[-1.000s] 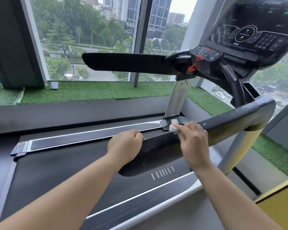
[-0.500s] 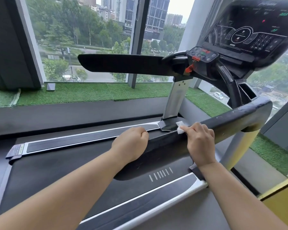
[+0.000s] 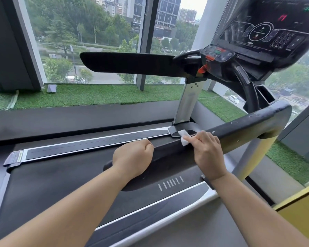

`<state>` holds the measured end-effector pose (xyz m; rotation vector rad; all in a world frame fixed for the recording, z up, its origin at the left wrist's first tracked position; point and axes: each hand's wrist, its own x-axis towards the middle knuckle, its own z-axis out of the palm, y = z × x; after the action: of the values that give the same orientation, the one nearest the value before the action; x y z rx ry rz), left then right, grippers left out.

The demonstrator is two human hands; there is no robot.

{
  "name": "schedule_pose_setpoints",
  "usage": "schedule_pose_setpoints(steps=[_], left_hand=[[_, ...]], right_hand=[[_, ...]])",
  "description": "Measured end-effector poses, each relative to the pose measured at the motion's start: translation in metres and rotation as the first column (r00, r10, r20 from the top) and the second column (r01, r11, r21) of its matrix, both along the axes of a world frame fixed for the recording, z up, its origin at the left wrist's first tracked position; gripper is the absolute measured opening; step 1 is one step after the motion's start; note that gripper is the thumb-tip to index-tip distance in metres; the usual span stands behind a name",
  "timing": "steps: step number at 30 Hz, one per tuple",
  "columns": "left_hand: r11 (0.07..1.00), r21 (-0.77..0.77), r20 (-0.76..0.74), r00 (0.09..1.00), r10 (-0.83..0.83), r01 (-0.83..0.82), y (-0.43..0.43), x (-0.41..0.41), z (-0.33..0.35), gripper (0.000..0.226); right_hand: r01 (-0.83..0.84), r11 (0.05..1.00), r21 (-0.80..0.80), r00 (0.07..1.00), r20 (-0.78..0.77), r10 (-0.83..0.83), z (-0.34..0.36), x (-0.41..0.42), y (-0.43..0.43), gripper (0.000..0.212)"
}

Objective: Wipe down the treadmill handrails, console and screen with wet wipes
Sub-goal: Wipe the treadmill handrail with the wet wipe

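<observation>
**Wipe at mid-rail, long axis runs to console**

Right grip (image 3: 207, 150) has its fingers bent over the small white wet wipe (image 3: 183, 138), pinching it down on the near black padded handrail (image 3: 243, 128), about mid-length. Left grip (image 3: 134, 157) is a closed fist resting on the same rail's free end, holding nothing seen. The rail's long axis runs from that free end up and right to the black console with dark screen (image 3: 268, 31). The next stroke likely follows that axis. Right grip is the nearer of the 2 to the console end.
</observation>
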<state>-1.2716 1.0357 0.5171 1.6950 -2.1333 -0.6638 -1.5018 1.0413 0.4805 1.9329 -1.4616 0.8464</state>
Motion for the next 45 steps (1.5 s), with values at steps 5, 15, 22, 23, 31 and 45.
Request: schedule_pose_setpoints(steps=[5, 15, 22, 23, 31, 45], left_hand=[[0.999, 0.052, -0.018, 1.000, -0.010, 0.011, -0.003, 0.000, 0.002, 0.036], [0.995, 0.015, -0.194, 0.976, -0.094, 0.099, -0.022, -0.043, 0.008, 0.034], [0.990, -0.071, 0.010, 0.993, -0.118, 0.119, -0.019, -0.048, -0.004, 0.035], [0.989, -0.080, 0.020, 0.993, -0.121, 0.122, -0.019, -0.048, -0.004, 0.035], [0.991, -0.057, 0.006, 0.992, -0.125, 0.125, -0.016, -0.043, -0.001, 0.037], [0.998, 0.063, -0.129, 0.992, 0.011, -0.003, -0.020, -0.039, 0.003, 0.033]], right_hand=[[0.147, 0.988, 0.042, 0.977, 0.148, -0.152, 0.015, -0.028, 0.002, 0.027], [-0.005, 0.955, 0.298, 0.916, 0.385, -0.116, 0.024, 0.021, 0.009, 0.014], [-0.069, 0.938, 0.340, 0.914, 0.397, -0.077, 0.026, 0.015, 0.005, 0.015], [-0.089, 0.948, 0.306, 0.920, 0.391, -0.040, 0.025, 0.014, 0.004, 0.015], [0.069, 0.973, 0.218, 0.958, 0.258, -0.126, 0.029, -0.021, -0.006, 0.012], [-0.214, 0.971, 0.105, 0.955, 0.234, 0.185, 0.004, 0.026, 0.001, 0.027]])
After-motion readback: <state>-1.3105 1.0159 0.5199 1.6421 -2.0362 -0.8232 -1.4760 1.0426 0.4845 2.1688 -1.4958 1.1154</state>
